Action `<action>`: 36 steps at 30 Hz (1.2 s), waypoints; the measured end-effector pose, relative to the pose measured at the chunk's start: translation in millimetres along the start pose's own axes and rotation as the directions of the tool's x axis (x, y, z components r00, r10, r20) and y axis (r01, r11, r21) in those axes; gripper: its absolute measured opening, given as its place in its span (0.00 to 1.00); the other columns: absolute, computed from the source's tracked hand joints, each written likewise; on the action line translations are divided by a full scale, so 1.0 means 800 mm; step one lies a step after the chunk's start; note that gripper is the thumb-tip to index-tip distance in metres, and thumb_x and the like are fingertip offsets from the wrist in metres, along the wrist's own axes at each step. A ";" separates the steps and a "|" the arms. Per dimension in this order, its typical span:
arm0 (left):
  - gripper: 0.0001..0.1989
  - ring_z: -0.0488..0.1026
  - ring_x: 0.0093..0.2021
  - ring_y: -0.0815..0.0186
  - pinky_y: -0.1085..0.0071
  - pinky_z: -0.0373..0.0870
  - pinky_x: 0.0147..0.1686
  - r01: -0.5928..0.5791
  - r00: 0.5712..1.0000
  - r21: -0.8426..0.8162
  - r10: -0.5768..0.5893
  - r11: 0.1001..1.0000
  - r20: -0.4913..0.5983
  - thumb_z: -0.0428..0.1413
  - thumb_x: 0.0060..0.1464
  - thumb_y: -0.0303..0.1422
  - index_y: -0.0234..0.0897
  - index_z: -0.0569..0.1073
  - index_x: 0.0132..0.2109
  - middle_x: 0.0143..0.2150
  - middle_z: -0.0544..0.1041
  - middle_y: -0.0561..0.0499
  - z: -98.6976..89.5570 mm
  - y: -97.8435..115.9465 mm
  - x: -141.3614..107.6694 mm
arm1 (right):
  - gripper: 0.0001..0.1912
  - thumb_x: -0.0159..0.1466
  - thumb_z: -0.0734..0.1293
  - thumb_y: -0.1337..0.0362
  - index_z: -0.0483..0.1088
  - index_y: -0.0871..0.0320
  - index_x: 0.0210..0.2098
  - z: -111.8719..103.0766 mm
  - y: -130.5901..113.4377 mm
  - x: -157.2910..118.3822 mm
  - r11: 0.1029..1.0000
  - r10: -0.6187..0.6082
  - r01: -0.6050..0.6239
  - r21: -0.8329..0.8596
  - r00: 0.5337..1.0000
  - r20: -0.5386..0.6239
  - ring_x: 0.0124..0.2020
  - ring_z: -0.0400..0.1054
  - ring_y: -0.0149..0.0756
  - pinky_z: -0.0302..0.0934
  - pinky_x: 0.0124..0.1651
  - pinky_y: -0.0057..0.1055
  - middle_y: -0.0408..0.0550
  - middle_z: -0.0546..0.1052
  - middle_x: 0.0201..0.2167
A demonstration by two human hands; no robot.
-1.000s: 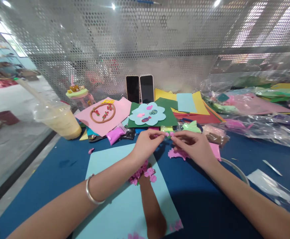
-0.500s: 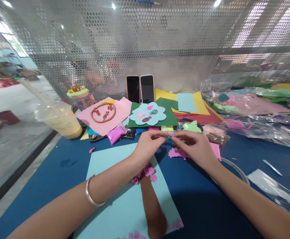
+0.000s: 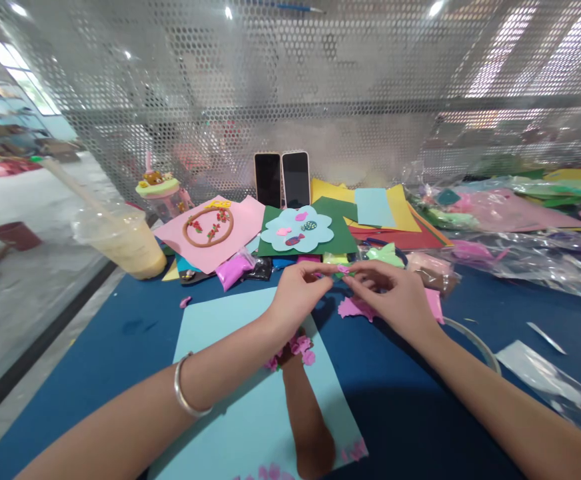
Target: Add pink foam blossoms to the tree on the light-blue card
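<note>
Above the blue table (image 3: 120,333), the left hand (image 3: 298,293) and right hand (image 3: 395,297) meet fingertip to fingertip, both pinching a small pink piece (image 3: 343,269). It is held in the air just past the light blue sheet (image 3: 220,400) with its brown trunk (image 3: 308,420) and pink blossoms (image 3: 300,347)

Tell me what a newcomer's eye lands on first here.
At centre, the left hand and right hand pinch a tiny pink clay bit together above the blue table. Below lies a light blue paper sheet bearing a brown clay trunk.
</note>
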State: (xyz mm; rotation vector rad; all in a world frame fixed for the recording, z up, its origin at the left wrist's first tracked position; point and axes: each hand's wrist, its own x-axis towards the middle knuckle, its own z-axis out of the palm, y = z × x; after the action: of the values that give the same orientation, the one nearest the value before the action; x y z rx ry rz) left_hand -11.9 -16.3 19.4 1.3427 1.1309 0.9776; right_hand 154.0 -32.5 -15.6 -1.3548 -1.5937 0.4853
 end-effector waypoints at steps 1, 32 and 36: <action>0.11 0.71 0.31 0.70 0.75 0.67 0.31 -0.001 1.000 -0.005 0.001 1.000 -0.004 0.55 0.44 0.21 0.35 0.79 0.32 0.32 0.78 0.50 0.000 0.000 0.000 | 0.10 0.55 0.70 0.59 0.75 0.55 0.35 0.000 0.000 0.000 1.000 0.004 -0.004 0.009 1.000 0.004 0.23 0.72 0.33 0.70 0.28 0.29 0.43 0.77 0.24; 0.16 0.72 0.37 0.67 0.74 0.67 0.36 -0.062 0.995 0.026 0.059 0.998 0.079 0.53 0.46 0.21 0.35 0.79 0.42 0.39 0.79 0.49 0.003 0.000 -0.010 | 0.13 0.55 0.70 0.55 0.75 0.56 0.36 -0.004 -0.001 0.000 0.991 0.061 -0.055 0.120 0.997 -0.040 0.22 0.73 0.37 0.72 0.29 0.35 0.46 0.77 0.25; 0.16 0.72 0.41 0.65 0.73 0.67 0.39 -0.140 0.987 0.110 0.130 0.984 0.093 0.52 0.47 0.21 0.36 0.79 0.42 0.42 0.78 0.48 0.002 0.000 -0.009 | 0.12 0.55 0.70 0.56 0.75 0.56 0.35 -0.003 -0.001 0.000 0.993 0.049 -0.043 0.107 0.997 -0.052 0.23 0.73 0.37 0.72 0.29 0.36 0.46 0.77 0.25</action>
State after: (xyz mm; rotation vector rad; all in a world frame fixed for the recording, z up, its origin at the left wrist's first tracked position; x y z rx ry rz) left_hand -11.5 -24.0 19.7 1.5574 1.0564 0.9533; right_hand 155.5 -33.6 -13.6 -1.3166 -1.4746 0.5487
